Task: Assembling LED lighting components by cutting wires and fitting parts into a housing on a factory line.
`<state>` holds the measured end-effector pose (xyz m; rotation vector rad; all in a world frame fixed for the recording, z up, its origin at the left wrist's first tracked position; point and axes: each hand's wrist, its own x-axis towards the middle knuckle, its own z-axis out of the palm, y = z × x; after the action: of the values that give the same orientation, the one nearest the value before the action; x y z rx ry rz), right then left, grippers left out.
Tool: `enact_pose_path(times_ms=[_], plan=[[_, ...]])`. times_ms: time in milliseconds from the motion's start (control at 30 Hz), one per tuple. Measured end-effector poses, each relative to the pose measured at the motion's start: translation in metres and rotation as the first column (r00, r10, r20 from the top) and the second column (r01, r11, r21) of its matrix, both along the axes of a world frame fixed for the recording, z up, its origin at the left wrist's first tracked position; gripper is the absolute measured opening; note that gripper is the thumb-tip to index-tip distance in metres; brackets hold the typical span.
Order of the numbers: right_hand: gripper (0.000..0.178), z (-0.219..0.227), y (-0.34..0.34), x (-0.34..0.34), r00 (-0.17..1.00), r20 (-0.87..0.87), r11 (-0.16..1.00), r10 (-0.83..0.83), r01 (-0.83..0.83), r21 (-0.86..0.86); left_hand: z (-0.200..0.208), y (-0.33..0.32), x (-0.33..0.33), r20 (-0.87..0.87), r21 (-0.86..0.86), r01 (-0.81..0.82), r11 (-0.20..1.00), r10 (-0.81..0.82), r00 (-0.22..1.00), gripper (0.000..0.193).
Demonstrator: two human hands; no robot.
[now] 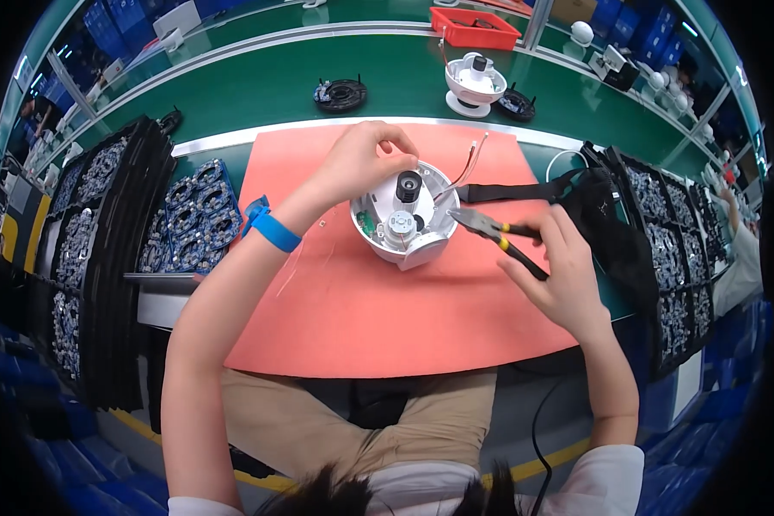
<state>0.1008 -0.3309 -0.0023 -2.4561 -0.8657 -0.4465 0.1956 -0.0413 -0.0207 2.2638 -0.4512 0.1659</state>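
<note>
A white round camera housing (415, 249) sits opened on the salmon-pink mat (353, 327), its black lens (409, 186) and a bit of green circuit board showing inside. My left hand (368, 159) reaches over its far left rim, fingers bent together at the edge; whatever they pinch is too small or hidden to make out. A blue band circles that wrist. In my right hand (563, 271) are pliers (499, 232) with black and yellow handles, their jaws pointing at the housing's right rim. Thin wires (470, 162) rise from the housing's far right side.
Blue circuit boards fill a tray (193, 215) at left; black racks of boards (69, 249) (675, 249) flank both sides. Beyond stand another white camera housing (473, 86), black round parts (340, 95) and a red bin (473, 30). A black strap (512, 192) lies at right.
</note>
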Motion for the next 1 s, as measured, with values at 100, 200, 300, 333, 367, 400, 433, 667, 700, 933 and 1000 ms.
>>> enact_pose_path(times_ms=[100, 200, 300, 333, 367, 400, 433, 667, 700, 933, 1000], plan=[[0.038, 0.006, 0.014, 0.014, 0.978, 0.21, 0.994, -0.004, 0.026, -0.102, 0.003, 0.001, -0.002, 0.094, 0.039, 0.049, 0.998, -0.052, 0.994, 0.011], [0.039, 0.012, 0.021, 0.022, 0.961, 0.273, 0.965, -0.042, 0.11, -0.239, 0.004, 0.001, -0.004, 0.21, 0.06, 0.064, 0.996, -0.075, 0.975, 0.011], [0.041, 0.012, 0.026, 0.024, 0.941, 0.332, 0.942, -0.066, 0.169, -0.291, 0.006, 0.0, -0.009, 0.222, 0.056, 0.046, 0.997, -0.057, 0.973, 0.011], [0.041, 0.012, 0.026, 0.025, 0.933, 0.35, 0.944, -0.086, 0.188, -0.27, 0.007, -0.001, -0.009, 0.221, 0.053, 0.046, 0.998, -0.056, 0.974, 0.011], [0.041, 0.012, 0.026, 0.026, 0.933, 0.349, 0.944, -0.085, 0.188, -0.272, 0.009, -0.001, -0.01, 0.207, 0.074, 0.069, 0.995, -0.083, 0.975, 0.011], [0.041, 0.012, 0.025, 0.026, 0.924, 0.367, 0.936, -0.106, 0.217, -0.276, 0.01, -0.002, -0.01, 0.193, 0.094, 0.092, 0.991, -0.109, 0.975, 0.011], [0.042, 0.013, 0.026, 0.027, 0.914, 0.385, 0.93, -0.125, 0.244, -0.276, 0.01, 0.0, -0.012, 0.193, 0.095, 0.089, 0.991, -0.106, 0.975, 0.011], [0.041, 0.012, 0.031, 0.034, 0.916, 0.389, 0.93, -0.097, 0.223, -0.293, 0.013, 0.001, -0.014, 0.154, 0.077, 0.12, 0.99, -0.131, 0.979, 0.01], [0.04, 0.012, 0.032, 0.035, 0.917, 0.388, 0.928, -0.089, 0.218, -0.302, 0.013, 0.001, -0.014, 0.151, 0.081, 0.121, 0.989, -0.132, 0.98, 0.01], [0.04, 0.015, 0.028, 0.04, 0.95, 0.306, 0.931, -0.068, 0.171, -0.323, 0.011, -0.001, -0.014, 0.21, 0.067, 0.121, 0.99, -0.133, 0.969, 0.01], [0.039, 0.019, 0.027, 0.037, 0.969, 0.236, 0.953, -0.079, 0.143, -0.267, 0.011, 0.001, -0.015, 0.181, -0.125, 0.015, 0.992, 0.008, 0.983, 0.011]])
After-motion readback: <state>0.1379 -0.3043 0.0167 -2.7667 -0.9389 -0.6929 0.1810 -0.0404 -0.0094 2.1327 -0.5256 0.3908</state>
